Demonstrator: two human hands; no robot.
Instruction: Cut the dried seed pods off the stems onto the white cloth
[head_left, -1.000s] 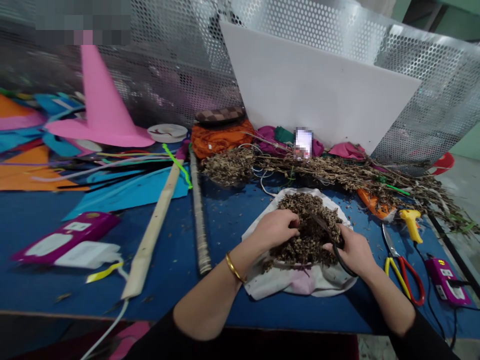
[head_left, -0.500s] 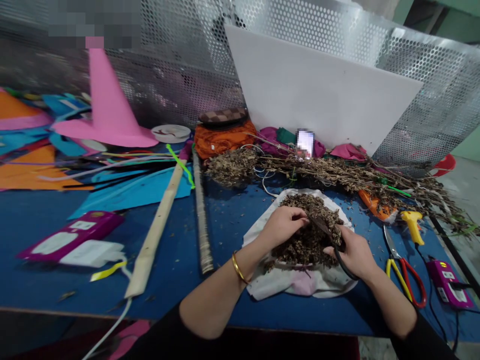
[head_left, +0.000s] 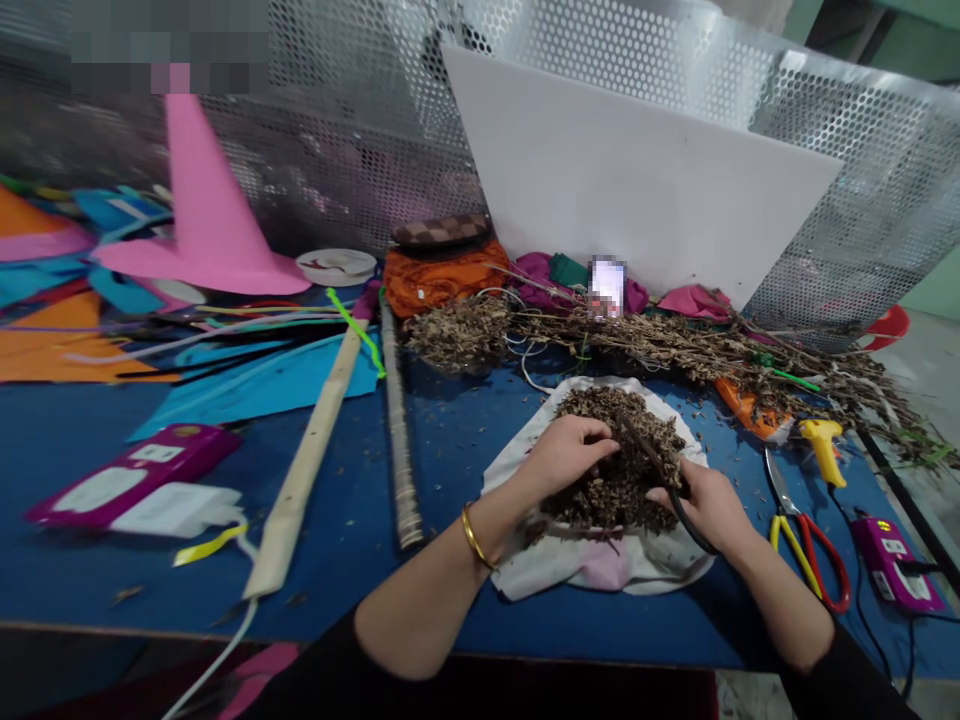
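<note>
A heap of dried, brown plant bits (head_left: 600,490) lies on a white cloth (head_left: 517,575) in front of me. Over its left side is my left hand (head_left: 574,450), thumb and fingers pinched together; whatever is between the fingertips is too small to make out. My right hand (head_left: 709,505), at the heap's right edge, is closed around dark scissors (head_left: 651,450). Their blades point up and left across the heap, and a black handle loop hangs below the hand.
Long dried stalks (head_left: 690,345) lie behind the cloth. To the right are red-and-yellow-handled scissors (head_left: 806,550), a yellow glue gun (head_left: 823,450) and a purple power strip (head_left: 892,565). Leftward lie a wooden stick (head_left: 307,470), a wrapped rod (head_left: 400,430) and a pink pointed hat (head_left: 210,200).
The scissors' blades have tilted slightly, and the gap between them and my left fingertips looks a little wider. Both hands stay over the heap. The whole view has shifted slightly.
</note>
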